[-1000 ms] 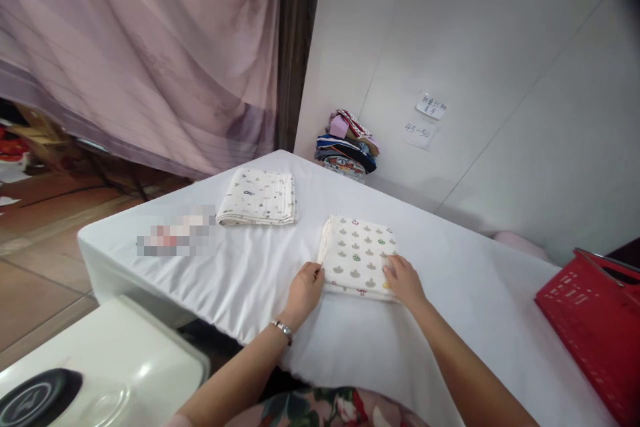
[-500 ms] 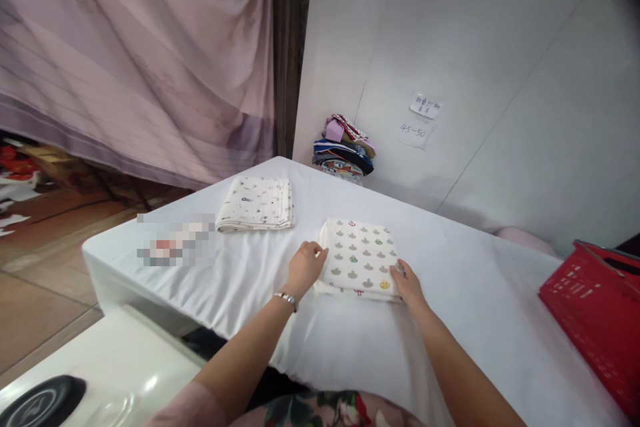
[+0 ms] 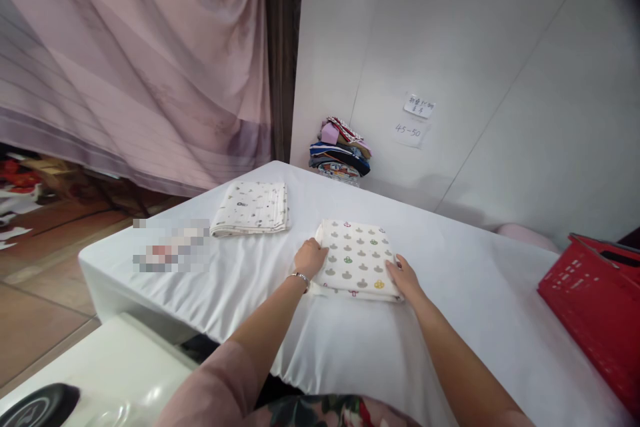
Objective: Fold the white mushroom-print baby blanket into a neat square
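A folded white cloth (image 3: 356, 257) with rows of grey mushroom-like prints, a few of them green, pink or yellow, lies flat on the white-covered table (image 3: 465, 293). My left hand (image 3: 311, 259) is closed on its left edge, thumb on top and the other fingers mostly hidden. At the opposite edge my right hand (image 3: 403, 278) grips the same cloth, its thumb resting on the upper layer. Farther left lies a second folded cloth (image 3: 251, 208), white with small scattered prints, touched by neither hand.
A red plastic basket (image 3: 590, 313) stands at the right end of the table. Stacked folded clothes (image 3: 340, 150) sit beyond the far edge, by the wall with two paper notes (image 3: 410, 130). A blurred item (image 3: 170, 245) lies at the left; a white appliance-like surface (image 3: 115, 367) is nearer me.
My left hand has closed more fully over the cloth's left edge. My right hand has shifted slightly along the right edge. The cloth stays about where it was; the view moved a little.
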Available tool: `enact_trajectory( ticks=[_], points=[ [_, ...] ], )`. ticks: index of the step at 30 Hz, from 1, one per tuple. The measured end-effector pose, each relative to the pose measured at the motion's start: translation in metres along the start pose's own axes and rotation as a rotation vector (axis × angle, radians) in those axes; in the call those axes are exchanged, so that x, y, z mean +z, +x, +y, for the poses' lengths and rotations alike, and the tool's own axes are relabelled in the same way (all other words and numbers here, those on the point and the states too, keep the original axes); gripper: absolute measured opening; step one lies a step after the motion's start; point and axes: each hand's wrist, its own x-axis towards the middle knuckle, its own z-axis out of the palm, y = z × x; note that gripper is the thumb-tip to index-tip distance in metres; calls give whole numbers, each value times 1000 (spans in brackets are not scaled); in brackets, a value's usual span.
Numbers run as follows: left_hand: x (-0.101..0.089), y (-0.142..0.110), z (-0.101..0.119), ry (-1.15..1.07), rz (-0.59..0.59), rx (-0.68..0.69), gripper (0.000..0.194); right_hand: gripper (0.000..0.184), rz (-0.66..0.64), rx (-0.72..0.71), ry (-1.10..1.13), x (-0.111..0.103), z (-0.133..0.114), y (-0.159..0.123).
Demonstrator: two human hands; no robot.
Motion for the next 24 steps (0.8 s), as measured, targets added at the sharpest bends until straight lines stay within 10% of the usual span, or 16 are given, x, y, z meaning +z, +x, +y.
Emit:
enact_trajectory(
  ticks=[24],
  points=[
    [7, 10, -10, 27, 52, 24, 25, 70, -42, -24, -174, 7, -12, 35]
  ],
)
